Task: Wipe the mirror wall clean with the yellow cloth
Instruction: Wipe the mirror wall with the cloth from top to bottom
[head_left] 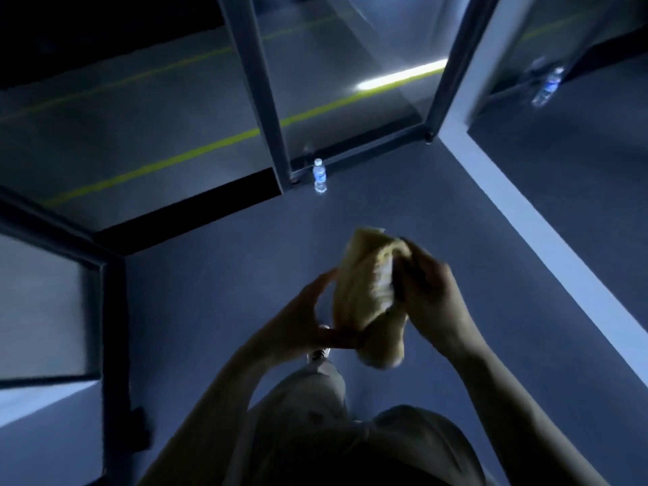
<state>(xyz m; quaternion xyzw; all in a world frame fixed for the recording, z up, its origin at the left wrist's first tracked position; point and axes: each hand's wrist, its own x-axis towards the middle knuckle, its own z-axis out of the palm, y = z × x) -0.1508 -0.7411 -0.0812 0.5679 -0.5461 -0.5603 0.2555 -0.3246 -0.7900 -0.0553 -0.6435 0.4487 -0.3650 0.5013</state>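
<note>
The yellow cloth (364,296) is bunched up in front of me, above the dark blue floor, held between both hands. My left hand (308,320) pinches its lower left side with thumb and fingers. Gripping the upper right side is my right hand (431,299), fingers curled into the folds. The mirror wall (575,152) rises on the right above a pale baseboard and reflects a bottle. It is well away from both hands.
A water bottle (319,176) stands on the floor by the foot of a dark-framed glass door (350,82). Another framed panel (42,310) is at the left. A yellow floor line (157,166) runs beyond the doorway. My leg and shoe (319,356) are below the cloth.
</note>
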